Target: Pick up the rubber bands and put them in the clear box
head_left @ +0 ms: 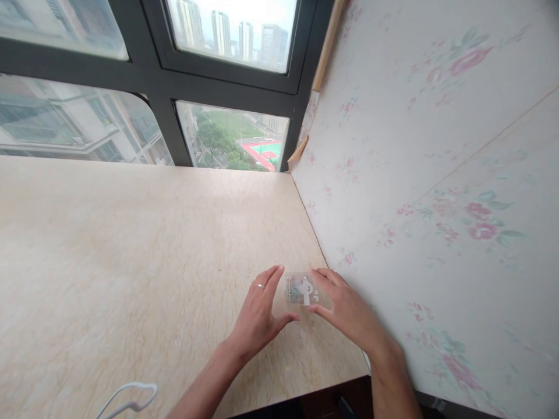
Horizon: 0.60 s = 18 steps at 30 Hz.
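A small clear case (300, 289) with a printed white figure lies on the marbled sill near the wall. Just left of it is my left hand (261, 308), a ring on one finger, its thumb and fingers spread apart with nothing between them. My right hand (343, 302) is at the case's right side, thumb and fingers apart around its right end. Whether the right fingertips touch the case is hard to tell.
A white cable (135, 401) lies at the sill's front edge, bottom left. The flowered wall (414, 174) rises close beside my right arm. Dark-framed windows (227, 87) stand behind the sill (131, 250). A dark area lies below the front edge.
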Available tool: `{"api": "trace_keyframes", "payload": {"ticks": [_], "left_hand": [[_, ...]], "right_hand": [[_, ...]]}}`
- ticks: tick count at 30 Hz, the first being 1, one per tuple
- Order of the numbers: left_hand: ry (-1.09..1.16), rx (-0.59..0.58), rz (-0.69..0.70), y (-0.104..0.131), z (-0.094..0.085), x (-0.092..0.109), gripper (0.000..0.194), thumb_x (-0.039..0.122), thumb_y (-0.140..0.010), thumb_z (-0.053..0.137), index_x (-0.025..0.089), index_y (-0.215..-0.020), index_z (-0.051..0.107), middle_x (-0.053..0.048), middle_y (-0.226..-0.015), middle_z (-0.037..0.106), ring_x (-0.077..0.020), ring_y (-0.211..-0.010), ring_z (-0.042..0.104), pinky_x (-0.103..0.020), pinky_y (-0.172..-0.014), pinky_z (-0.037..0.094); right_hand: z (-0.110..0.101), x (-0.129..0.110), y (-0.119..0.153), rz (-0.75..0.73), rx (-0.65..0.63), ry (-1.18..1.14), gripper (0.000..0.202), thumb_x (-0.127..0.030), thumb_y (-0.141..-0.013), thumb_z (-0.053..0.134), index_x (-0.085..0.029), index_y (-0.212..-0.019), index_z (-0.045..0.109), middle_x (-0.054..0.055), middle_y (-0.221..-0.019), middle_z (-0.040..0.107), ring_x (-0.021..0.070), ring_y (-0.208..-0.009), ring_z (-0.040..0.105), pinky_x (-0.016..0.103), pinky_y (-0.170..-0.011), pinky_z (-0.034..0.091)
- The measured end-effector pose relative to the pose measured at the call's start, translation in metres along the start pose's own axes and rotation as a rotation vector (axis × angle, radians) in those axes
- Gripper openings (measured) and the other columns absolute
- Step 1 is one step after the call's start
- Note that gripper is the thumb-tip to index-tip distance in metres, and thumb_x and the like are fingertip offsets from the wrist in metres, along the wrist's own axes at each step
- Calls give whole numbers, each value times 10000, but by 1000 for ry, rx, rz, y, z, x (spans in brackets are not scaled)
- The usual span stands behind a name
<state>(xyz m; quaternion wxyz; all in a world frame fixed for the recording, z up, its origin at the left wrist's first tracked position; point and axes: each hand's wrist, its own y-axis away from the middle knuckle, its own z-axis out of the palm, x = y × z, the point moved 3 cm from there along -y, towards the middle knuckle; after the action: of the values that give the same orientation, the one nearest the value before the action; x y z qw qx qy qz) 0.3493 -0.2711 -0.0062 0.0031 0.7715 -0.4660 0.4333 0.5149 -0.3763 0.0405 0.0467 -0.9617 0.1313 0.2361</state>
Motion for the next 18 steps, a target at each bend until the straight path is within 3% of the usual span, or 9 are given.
{"api": "trace_keyframes", "payload": {"ticks": [5, 18], "left_hand": [[51, -135, 7, -12, 10, -8, 720, 409, -786, 700, 262, -1395, 347, -130, -1300, 545, -280, -1183, 527, -491, -968, 453], [59, -192, -23, -19, 25, -22, 645, 405, -822, 655, 230, -1375, 373, -145, -1312, 557, -287, -1192, 535, -492, -960, 439]], "right_hand": [[8, 3, -8, 4, -67, -21, 618, -182, -781, 687, -294, -1359, 500, 63, -1381, 505, 254, -1262, 473, 441, -1068, 389], [33, 23, 1, 119, -54, -199, 599, -274, -890, 583, -292, -1448, 365, 38, -1506, 341, 220, -1375, 324, 454, -1132, 283]]}}
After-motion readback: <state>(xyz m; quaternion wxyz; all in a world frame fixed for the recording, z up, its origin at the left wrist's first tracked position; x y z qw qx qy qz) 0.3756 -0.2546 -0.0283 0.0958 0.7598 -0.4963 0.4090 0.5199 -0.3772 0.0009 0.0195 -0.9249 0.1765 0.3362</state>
